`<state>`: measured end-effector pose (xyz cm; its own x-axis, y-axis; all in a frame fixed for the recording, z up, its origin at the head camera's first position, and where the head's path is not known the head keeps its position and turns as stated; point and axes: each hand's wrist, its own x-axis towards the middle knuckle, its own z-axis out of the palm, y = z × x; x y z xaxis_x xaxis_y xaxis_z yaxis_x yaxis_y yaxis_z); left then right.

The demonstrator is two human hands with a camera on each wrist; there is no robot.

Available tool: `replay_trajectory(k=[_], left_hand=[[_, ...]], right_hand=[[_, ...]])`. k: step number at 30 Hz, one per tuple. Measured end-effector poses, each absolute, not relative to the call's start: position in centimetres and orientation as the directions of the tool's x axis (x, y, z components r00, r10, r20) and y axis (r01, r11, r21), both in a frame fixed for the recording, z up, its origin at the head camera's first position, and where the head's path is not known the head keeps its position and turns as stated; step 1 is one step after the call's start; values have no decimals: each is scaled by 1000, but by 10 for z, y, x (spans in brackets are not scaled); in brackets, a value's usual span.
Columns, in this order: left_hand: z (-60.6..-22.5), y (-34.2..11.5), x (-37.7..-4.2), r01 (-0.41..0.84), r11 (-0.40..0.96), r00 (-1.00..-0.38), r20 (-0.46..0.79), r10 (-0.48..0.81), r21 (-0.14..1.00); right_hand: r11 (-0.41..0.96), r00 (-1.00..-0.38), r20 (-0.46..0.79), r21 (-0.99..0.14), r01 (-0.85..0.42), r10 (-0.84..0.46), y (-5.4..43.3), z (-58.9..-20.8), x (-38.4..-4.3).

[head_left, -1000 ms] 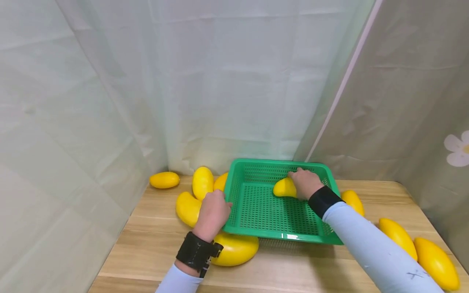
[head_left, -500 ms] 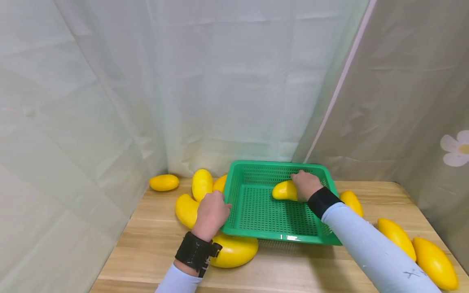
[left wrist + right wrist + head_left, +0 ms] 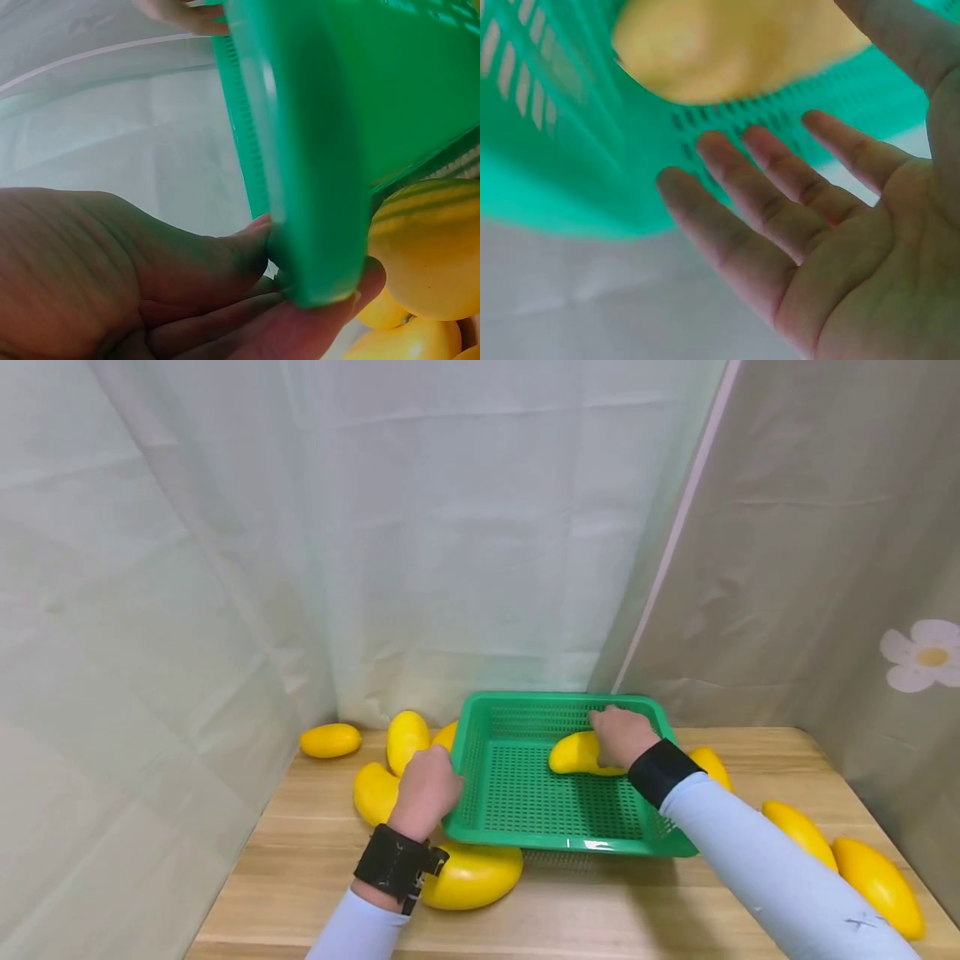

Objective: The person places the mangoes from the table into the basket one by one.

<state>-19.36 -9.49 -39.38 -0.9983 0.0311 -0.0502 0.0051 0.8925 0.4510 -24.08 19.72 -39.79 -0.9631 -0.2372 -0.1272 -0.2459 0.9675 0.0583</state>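
In the head view, my left hand (image 3: 425, 789) pinches the left rim of a green plastic basket (image 3: 555, 841). The left wrist view shows the thumb on one side of that basket rim (image 3: 322, 172) and the fingers curled under the other. A yellow mango (image 3: 573, 753) lies in the basket, toward its back right. My right hand (image 3: 621, 737) is over the mango's right end and hides part of it. In the right wrist view, the right fingers (image 3: 761, 202) are straight and spread, with a gap between them and the mango (image 3: 727, 45).
Several mangoes (image 3: 407, 739) lie left of the basket, and a large mango (image 3: 476, 877) lies under its front left edge. More mangoes (image 3: 877, 885) lie at the right of the wooden table (image 3: 300, 860). A pale curtain (image 3: 480, 543) hangs behind.
My right hand has let go of the mango, and more of the mango shows below the hand. The left hand keeps its grip on the rim. The head view has shifted slightly.
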Motion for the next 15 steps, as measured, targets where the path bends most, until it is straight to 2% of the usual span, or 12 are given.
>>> replay_trajectory(k=[9, 15], left_hand=[[-391, -102, -201, 15, 896, -997, -60, 47, 444], [-392, -109, -201, -7, 881, -997, -75, 33, 472]], right_hand=[[980, -983, -27, -96, -177, -180, 216, -335, -228], [983, -995, 11, -148, -104, -103, 254, -320, -216]])
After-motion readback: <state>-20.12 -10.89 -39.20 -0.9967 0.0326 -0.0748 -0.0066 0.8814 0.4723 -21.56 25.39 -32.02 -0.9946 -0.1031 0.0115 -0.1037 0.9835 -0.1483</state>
